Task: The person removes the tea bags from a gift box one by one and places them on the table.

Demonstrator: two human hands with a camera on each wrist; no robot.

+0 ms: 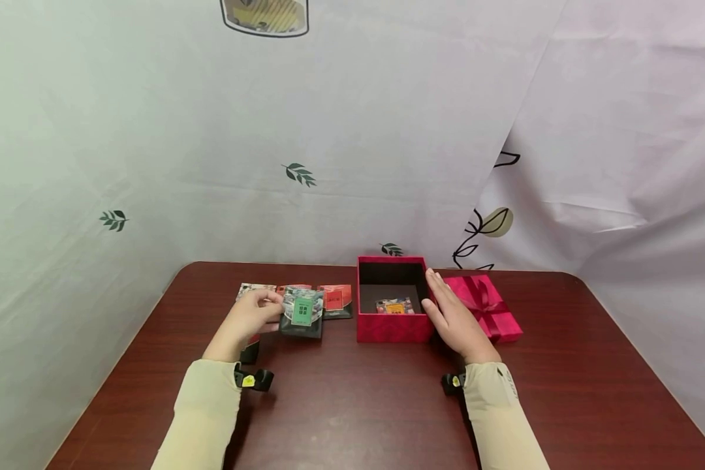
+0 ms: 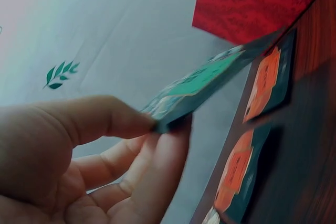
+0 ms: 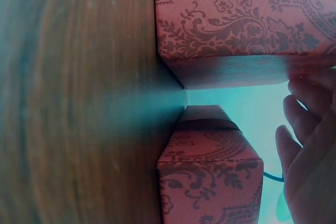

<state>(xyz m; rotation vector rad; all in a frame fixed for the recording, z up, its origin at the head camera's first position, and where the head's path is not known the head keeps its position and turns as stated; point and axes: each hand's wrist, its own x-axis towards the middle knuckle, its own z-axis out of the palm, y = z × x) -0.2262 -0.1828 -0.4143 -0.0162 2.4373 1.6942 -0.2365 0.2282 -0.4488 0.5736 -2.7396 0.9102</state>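
My left hand [image 1: 248, 321] pinches a flat sachet with a green label [image 1: 302, 313] by its left edge, thumb on one face and fingers on the other. In the left wrist view this sachet [image 2: 207, 77] is held up at a slant, above the sachets on the table. My right hand [image 1: 455, 321] rests with straight fingers along the right side of an open red patterned gift box [image 1: 388, 328]. Inside the box lies a sachet with an orange label [image 1: 396, 306]. In the right wrist view, the fingertips are at the box's side wall [image 3: 236, 69].
A red sachet [image 1: 337, 301] lies left of the box, with several others partly hidden behind the left hand and the green sachet. The red box lid with a ribbon bow [image 1: 486, 305] lies to the right. A pale curtain [image 1: 352, 143] hangs behind the brown table [image 1: 352, 405].
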